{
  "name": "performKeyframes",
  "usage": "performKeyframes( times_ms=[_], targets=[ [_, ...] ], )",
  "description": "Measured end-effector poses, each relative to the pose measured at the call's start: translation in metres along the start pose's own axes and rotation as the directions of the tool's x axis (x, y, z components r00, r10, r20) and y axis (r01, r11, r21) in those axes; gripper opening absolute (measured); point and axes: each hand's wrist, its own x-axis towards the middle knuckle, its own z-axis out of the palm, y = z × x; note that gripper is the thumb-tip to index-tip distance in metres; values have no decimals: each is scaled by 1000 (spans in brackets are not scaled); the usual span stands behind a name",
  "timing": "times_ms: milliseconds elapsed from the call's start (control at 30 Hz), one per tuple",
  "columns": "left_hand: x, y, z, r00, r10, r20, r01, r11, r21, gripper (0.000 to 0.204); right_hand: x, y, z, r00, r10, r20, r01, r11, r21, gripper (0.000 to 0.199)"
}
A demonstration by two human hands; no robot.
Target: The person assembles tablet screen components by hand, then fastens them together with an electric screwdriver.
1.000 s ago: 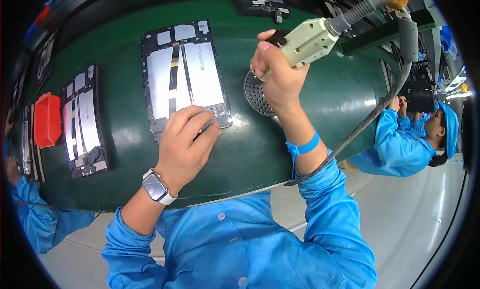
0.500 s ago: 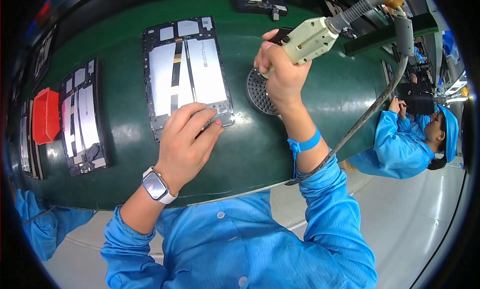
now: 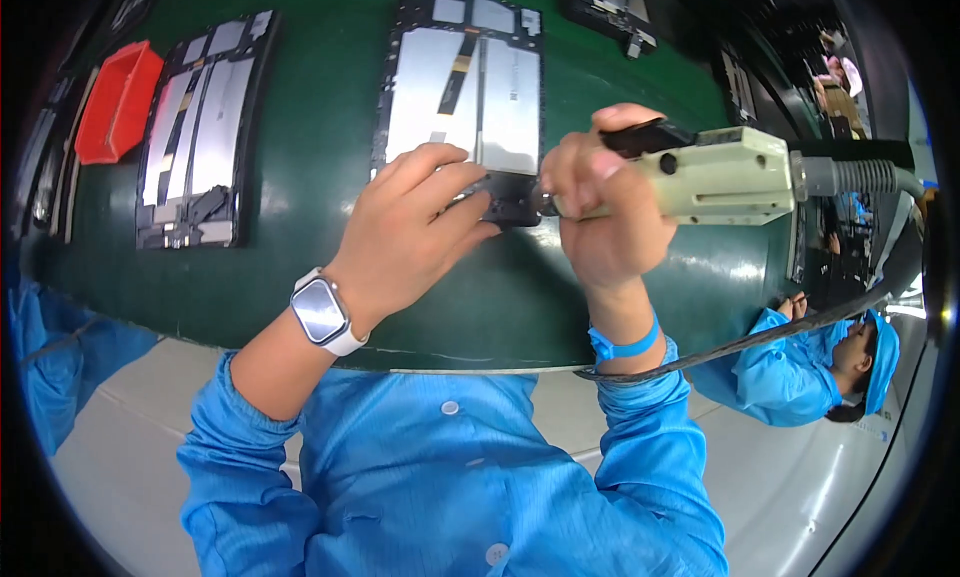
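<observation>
An opened tablet [image 3: 510, 107], black-framed with silver panels and a dark ribbon cable down its middle, lies on the green bench. My left hand [image 3: 415, 217] rests on its lower end, fingers apart and slightly bent, covering part of that end. Gripped in my right hand [image 3: 615, 207] is a cream-coloured electric screwdriver [image 3: 725, 182] with a black part on top. Its body lies nearly level, and its front end reaches the tablet's lower right corner. Whether the tip touches the tablet cannot be made out.
Another opened tablet [image 3: 205, 127] lies to the left, beside a red bin [image 3: 118, 102]. One more device [image 3: 610, 12] is at the far right. A ribbed hose [image 3: 865, 175] runs from the tool, and a cable [image 3: 740, 350] crosses right. A co-worker [image 3: 800, 362] sits at right.
My right hand has brought the screwdriver to the tablet's lower right corner and turned it more level. The round perforated piece beneath it is out of sight. The whole view has shifted.
</observation>
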Motion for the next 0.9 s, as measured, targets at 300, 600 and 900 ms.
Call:
performKeyframes(
  times_ms=[300, 600, 900],
  targets=[
    [2, -1, 4, 999, 13, -47, -16, 998, -58, 33, -4, 10, -1, 994, 9, 108, -20, 995, 102, 23],
    [1, 3, 2, 991, 135, 6, -135, 991, -23, 11, -10, 12, -4, 989, 24, 147, -23, 1000, -6, 21],
    [-1, 9, 2, 976, 214, 42, -217, 970, 112, 16, -8, -4, -16, 999, 11, 53, -10, 1000, -9, 31]
  ],
)
